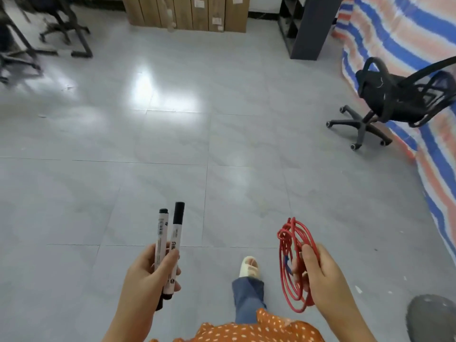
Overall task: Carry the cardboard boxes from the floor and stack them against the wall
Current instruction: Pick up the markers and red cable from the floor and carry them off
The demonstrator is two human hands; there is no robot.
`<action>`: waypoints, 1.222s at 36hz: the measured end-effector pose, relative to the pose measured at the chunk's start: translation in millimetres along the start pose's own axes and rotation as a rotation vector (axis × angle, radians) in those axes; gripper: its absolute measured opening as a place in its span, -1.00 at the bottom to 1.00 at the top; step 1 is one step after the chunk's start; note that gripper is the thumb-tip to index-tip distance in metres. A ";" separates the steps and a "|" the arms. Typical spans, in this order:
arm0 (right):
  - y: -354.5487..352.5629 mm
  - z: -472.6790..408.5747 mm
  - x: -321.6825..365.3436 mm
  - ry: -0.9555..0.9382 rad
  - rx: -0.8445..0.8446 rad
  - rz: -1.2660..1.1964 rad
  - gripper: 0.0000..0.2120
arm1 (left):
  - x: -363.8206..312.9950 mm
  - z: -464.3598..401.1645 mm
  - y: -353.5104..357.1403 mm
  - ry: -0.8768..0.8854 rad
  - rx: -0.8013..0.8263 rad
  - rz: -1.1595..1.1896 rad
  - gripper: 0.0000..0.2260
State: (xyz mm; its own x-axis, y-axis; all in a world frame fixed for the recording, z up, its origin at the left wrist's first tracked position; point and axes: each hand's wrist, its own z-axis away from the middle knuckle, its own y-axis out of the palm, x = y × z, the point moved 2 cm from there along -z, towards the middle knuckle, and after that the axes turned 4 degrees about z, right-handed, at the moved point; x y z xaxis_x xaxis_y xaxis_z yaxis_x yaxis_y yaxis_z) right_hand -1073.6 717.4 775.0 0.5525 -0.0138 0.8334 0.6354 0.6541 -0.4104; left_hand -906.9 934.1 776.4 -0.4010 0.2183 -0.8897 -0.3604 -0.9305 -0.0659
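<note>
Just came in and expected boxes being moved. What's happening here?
No box is being carried right now. The person walks across the grey tiled floor, the left hand gripping two marker pens and the right hand holding a coil of red cord. Cardboard boxes already stand against the far wall, and a black office chair sits to the right.

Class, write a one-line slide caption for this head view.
Left hand holds two markers, right hand red cord; boxes ahead.
</note>
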 end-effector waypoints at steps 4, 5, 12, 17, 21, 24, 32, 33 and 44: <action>-14.9 -80.9 37.9 -0.067 0.060 0.024 -0.73 | -34.6 -47.5 40.9 0.006 -0.058 0.059 -0.94; -18.0 -101.4 49.1 -0.091 0.074 0.035 -0.74 | -44.4 -59.8 50.5 0.010 -0.069 0.074 -0.94; -10.3 -243.7 119.9 -0.189 0.206 0.125 -0.78 | -88.8 -136.5 83.9 -0.006 -0.217 0.105 -0.93; 32.7 -320.4 161.7 -0.228 0.327 0.171 -0.79 | -108.0 -194.5 69.9 -0.026 -0.358 0.123 -0.94; 83.1 -375.4 192.8 -0.238 0.379 0.164 -0.78 | -125.1 -259.3 56.4 -0.032 -0.408 0.174 -0.93; 125.5 -413.4 222.4 -0.252 0.377 0.148 -0.77 | -149.7 -318.6 41.3 -0.028 -0.401 0.192 -0.91; 223.9 -504.3 339.5 -0.295 0.344 0.123 -0.74 | -259.7 -463.2 -14.8 0.033 -0.339 0.159 -0.91; 233.6 -515.5 352.8 -0.300 0.341 0.125 -0.74 | -269.5 -479.0 -19.4 0.030 -0.329 0.153 -0.91; 306.9 -657.0 447.3 -0.242 0.328 0.125 -0.73 | -336.1 -651.4 -30.1 -0.028 -0.329 0.170 -0.94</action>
State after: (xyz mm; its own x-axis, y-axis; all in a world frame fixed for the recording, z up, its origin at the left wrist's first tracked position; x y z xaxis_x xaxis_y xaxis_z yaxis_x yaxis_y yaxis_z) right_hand -277.1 415.0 778.7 0.4468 0.2334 0.8636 0.3443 0.8461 -0.4068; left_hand -212.6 697.1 783.1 -0.4566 0.0558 -0.8879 0.0020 -0.9980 -0.0637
